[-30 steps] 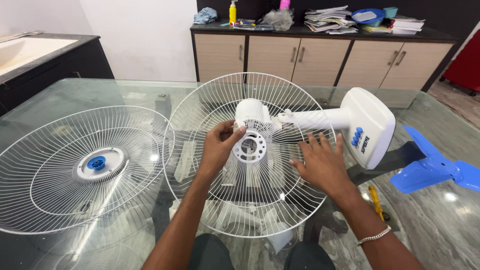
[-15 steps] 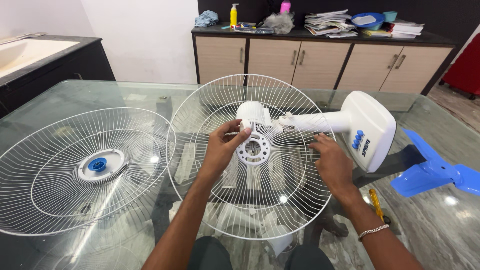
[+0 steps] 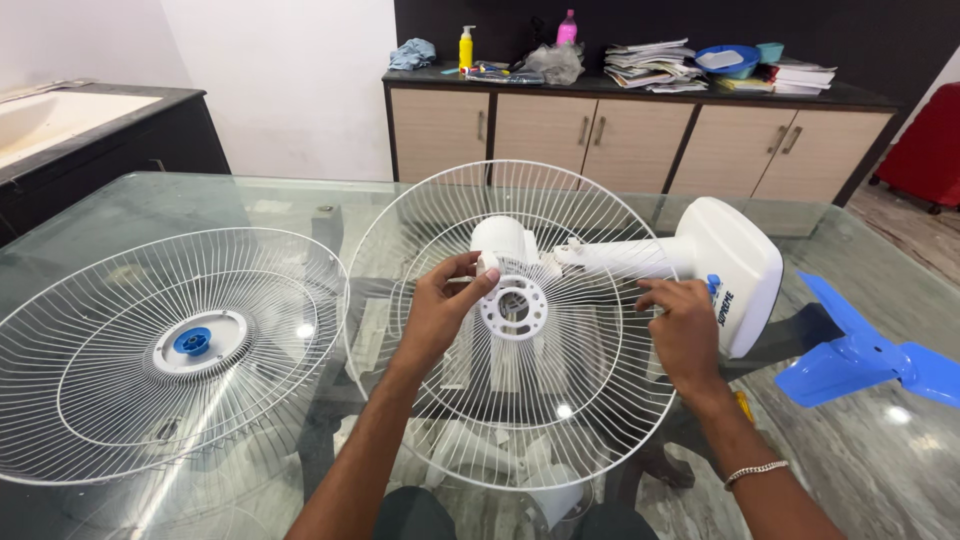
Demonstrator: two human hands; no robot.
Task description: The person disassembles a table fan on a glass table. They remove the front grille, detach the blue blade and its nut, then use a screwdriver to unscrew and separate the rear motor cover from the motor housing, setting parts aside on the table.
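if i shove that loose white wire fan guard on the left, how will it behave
The loose white wire fan guard is thin open wire, so probably light for its size. It rests on the smooth glass table, so it would likely slide easily. Its thin spokes may flex a little.

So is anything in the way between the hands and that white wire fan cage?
Nothing visible. The left hand already touches the rear wire guard beside its white centre ring, and the right hand rests on the guard's wires near the fan's white neck.
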